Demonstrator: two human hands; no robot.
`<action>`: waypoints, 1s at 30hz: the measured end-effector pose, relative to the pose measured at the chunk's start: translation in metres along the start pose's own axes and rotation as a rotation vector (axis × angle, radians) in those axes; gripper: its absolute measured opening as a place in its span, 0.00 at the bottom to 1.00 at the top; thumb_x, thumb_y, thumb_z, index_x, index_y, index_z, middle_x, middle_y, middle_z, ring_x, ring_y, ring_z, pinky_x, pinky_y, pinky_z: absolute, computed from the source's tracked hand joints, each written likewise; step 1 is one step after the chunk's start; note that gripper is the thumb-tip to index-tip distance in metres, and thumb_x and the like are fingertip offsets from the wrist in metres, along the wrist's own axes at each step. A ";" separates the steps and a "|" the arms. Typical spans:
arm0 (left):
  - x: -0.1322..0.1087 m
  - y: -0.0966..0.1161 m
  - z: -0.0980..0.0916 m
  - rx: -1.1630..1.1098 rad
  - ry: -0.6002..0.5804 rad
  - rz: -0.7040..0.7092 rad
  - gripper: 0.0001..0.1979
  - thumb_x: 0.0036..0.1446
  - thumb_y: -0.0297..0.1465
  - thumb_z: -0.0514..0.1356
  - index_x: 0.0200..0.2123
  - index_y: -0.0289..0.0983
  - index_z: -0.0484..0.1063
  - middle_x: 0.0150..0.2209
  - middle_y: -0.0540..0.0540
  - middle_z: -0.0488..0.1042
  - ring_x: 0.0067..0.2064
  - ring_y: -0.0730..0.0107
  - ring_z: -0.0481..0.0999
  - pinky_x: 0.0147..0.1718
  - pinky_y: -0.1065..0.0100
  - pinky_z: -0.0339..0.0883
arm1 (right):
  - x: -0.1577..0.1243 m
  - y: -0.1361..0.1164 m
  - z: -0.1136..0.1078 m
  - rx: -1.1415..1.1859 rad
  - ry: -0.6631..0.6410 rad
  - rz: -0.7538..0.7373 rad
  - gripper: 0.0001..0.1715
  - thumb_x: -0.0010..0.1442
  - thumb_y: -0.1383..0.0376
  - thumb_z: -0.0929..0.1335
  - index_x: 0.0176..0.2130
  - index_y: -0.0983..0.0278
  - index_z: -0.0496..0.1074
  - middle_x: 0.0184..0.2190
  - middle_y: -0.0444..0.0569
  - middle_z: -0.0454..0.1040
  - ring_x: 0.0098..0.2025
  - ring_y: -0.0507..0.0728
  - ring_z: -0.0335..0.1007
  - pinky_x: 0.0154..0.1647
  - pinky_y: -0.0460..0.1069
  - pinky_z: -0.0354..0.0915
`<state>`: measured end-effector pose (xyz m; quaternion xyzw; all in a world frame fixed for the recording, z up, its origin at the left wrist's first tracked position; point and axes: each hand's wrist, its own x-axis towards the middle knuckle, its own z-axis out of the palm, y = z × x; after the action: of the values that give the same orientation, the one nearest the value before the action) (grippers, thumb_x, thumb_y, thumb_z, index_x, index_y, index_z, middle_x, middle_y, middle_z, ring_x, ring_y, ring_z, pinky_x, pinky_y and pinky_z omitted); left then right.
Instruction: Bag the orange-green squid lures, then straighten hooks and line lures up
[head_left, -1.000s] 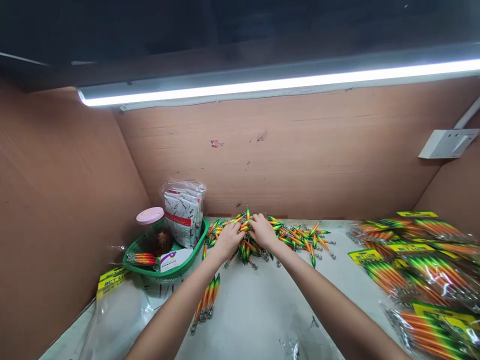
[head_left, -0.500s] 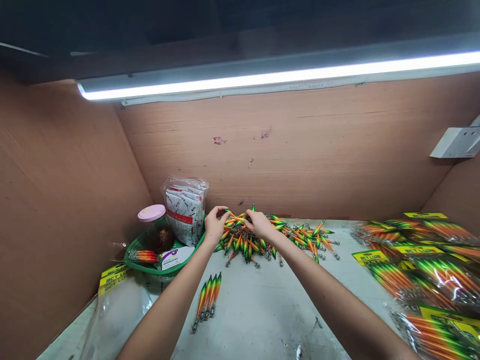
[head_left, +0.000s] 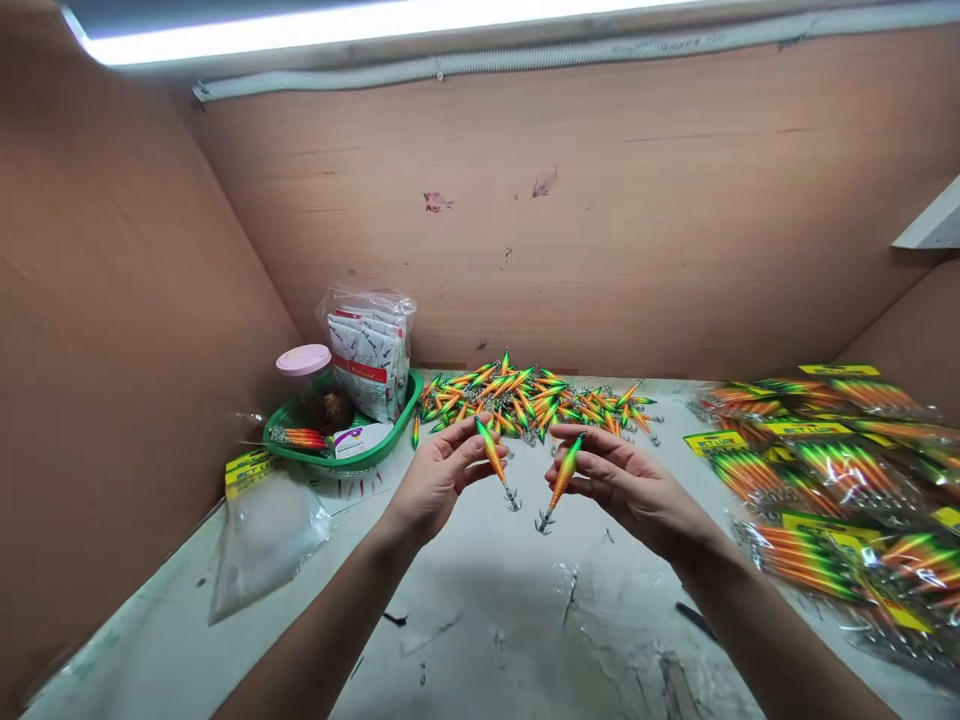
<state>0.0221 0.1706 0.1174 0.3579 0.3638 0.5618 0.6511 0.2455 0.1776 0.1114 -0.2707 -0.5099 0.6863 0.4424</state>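
Left hand (head_left: pixel 433 482) pinching squid jig (head_left: pixel 491 452) | right hand (head_left: pixel 628 488) pinching second jig (head_left: pixel 565 474), just below frame centre | jig pile (head_left: pixel 519 396) at centre | bagged jigs (head_left: pixel 808 563) lower right

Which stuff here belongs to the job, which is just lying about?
Likely job:
lure in left hand
other lure in right hand
lure pile
bagged lures
yellow-topped bags

Likely lying about:
basket
pink-lidded jar
packets
red lures

lure pile (head_left: pixel 525 395) partly hidden, lamp (head_left: pixel 375 25) cropped, white box (head_left: pixel 937 222) cropped
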 end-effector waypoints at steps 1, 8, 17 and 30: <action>-0.008 -0.002 0.003 -0.007 -0.028 -0.028 0.22 0.43 0.32 0.71 0.44 0.34 0.75 0.34 0.44 0.78 0.35 0.67 0.78 0.37 0.67 0.71 | -0.007 -0.001 0.003 0.038 0.003 0.009 0.22 0.56 0.59 0.72 0.50 0.60 0.72 0.36 0.48 0.76 0.39 0.55 0.75 0.45 0.53 0.70; -0.034 -0.011 0.019 -0.017 -0.190 -0.134 0.20 0.47 0.30 0.69 0.46 0.36 0.75 0.38 0.45 0.78 0.36 0.66 0.79 0.40 0.65 0.71 | -0.028 0.001 0.018 0.138 0.022 0.067 0.17 0.56 0.62 0.72 0.46 0.61 0.72 0.35 0.47 0.76 0.34 0.53 0.76 0.41 0.51 0.71; -0.042 -0.018 0.024 0.097 -0.203 -0.156 0.18 0.44 0.33 0.71 0.41 0.38 0.78 0.33 0.48 0.76 0.33 0.75 0.74 0.31 0.74 0.67 | -0.037 0.006 0.024 0.178 0.034 0.084 0.16 0.54 0.62 0.73 0.43 0.60 0.74 0.33 0.45 0.75 0.34 0.52 0.74 0.39 0.49 0.71; -0.047 -0.021 0.016 0.056 -0.069 -0.192 0.17 0.38 0.33 0.73 0.33 0.33 0.77 0.31 0.48 0.74 0.30 0.74 0.72 0.28 0.72 0.67 | -0.028 0.022 0.032 0.034 0.098 0.173 0.21 0.48 0.55 0.75 0.40 0.60 0.72 0.31 0.42 0.70 0.32 0.49 0.69 0.34 0.47 0.70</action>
<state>0.0416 0.1211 0.1099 0.3583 0.3893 0.4738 0.7040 0.2247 0.1366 0.0991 -0.3393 -0.4507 0.7164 0.4105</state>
